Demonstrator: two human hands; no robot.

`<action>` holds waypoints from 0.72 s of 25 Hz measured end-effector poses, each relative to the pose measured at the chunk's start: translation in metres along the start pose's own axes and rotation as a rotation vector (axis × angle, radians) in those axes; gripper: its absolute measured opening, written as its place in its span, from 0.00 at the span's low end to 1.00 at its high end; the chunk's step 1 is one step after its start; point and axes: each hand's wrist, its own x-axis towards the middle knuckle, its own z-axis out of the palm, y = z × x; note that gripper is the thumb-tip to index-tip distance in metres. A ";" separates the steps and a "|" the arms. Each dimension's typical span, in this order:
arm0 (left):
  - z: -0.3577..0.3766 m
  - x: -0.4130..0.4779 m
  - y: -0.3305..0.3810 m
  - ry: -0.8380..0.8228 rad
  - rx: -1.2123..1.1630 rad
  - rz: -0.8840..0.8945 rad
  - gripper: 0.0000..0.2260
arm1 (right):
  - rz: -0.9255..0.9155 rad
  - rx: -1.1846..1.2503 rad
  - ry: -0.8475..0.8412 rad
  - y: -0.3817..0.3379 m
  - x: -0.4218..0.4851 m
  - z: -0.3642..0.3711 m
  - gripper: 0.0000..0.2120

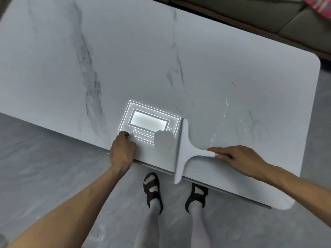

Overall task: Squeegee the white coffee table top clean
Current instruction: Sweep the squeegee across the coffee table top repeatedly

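One white squeegee [186, 151] lies on the bench [215, 68] at its near edge, its near end overhanging. The right hand [238, 161] pinches the handle tip. The left hand [123, 149] rests left of it, fingers curled, nothing seen in them. Water drops [215, 133] sit right of the blade.

Grey, faintly veined floor [44, 158] spreads near and to the left. At the far right stands an olive-grey sofa [268, 17] with a red striped cloth [318, 6] on it. A reflection [148, 122] of nested rectangular ceiling lights glares on the surface [179, 51].
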 end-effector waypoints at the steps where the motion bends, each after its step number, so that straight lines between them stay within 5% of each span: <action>1: -0.008 0.004 -0.009 0.038 -0.001 -0.024 0.08 | -0.059 0.027 -0.016 -0.030 0.020 0.011 0.15; 8: -0.047 0.025 -0.067 0.118 0.129 0.068 0.18 | -0.283 0.131 -0.010 -0.206 0.124 0.085 0.17; 18: 0.020 -0.011 -0.004 -0.070 0.229 0.380 0.12 | -0.047 0.051 0.101 -0.050 0.056 0.057 0.17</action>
